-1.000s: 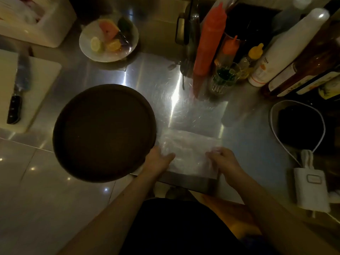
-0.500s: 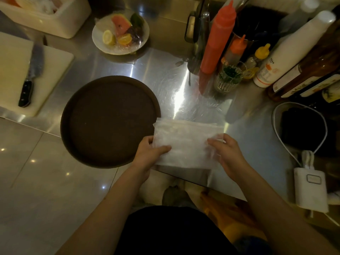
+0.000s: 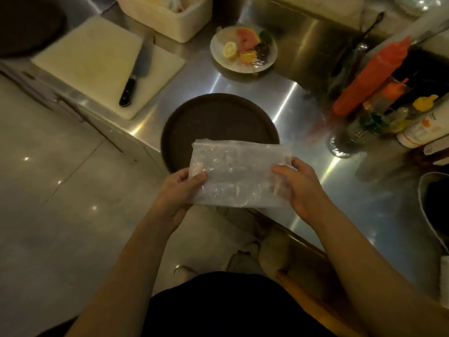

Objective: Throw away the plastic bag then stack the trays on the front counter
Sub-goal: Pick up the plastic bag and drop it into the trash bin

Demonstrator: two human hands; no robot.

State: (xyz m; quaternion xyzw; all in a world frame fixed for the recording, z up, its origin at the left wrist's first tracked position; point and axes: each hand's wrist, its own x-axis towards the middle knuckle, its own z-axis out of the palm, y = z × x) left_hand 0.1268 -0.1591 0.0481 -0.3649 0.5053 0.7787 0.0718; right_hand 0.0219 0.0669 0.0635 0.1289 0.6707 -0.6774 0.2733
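I pinch the plastic bag (image 3: 239, 175) flat between my left hand (image 3: 178, 188) and right hand (image 3: 300, 188), lifted above the round tray (image 3: 218, 117) on the bench (image 3: 364, 203), so I can carry it to the bin.

The bag (image 3: 239, 173) is now off the counter (image 3: 352, 190), held up in the air between the left hand (image 3: 178, 188) and right hand (image 3: 297, 188), where a second ago it lay flat at the counter's edge. It now covers the near rim of the tray (image 3: 218, 117). A second dark tray (image 3: 26, 25) comes into sight far left.
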